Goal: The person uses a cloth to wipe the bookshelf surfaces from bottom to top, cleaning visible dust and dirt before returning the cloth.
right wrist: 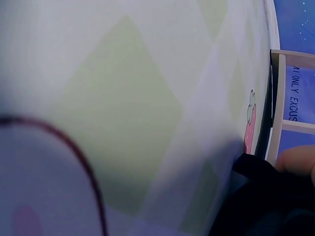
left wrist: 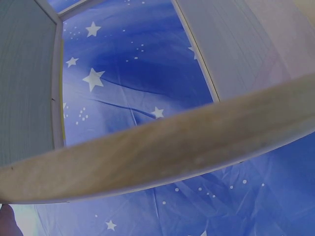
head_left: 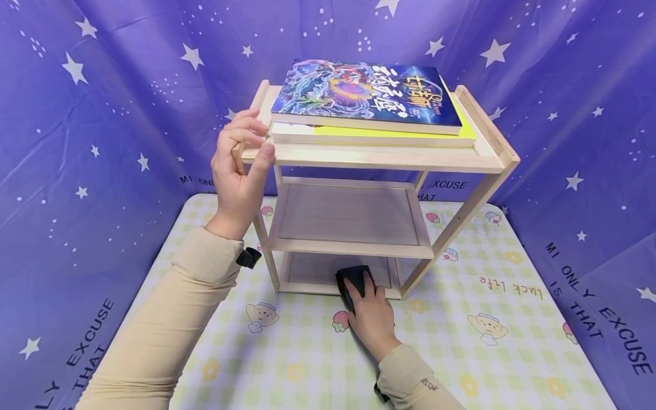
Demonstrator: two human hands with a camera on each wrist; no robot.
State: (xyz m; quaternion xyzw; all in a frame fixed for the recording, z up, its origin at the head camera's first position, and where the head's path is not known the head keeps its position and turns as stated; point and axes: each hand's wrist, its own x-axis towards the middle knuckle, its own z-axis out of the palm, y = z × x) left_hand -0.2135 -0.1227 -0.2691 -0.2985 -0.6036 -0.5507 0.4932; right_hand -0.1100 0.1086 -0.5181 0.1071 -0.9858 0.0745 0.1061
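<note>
A light wooden three-tier shelf [head_left: 353, 246] stands on the table; its side post [left wrist: 162, 147] crosses the left wrist view. My left hand [head_left: 241, 165] grips the top left corner, fingers over the side rail and thumb at the front edge. Down at the bottom tier, my right hand [head_left: 373, 319] holds a black cloth [head_left: 353, 274], fingers spread over its top. The same dark fabric [right wrist: 261, 196] fills the lower right of the right wrist view, with a finger [right wrist: 298, 160] against it. The cloth overlaps the bottom tier's front edge; its underside is hidden.
On the top tier lie a blue illustrated book [head_left: 359, 94] and, beneath it, a yellow-and-white book [head_left: 389, 136]. A green checked tablecloth [head_left: 287, 341] with cartoon prints covers the table. Purple star-patterned curtains [head_left: 128, 85] enclose the back and both sides.
</note>
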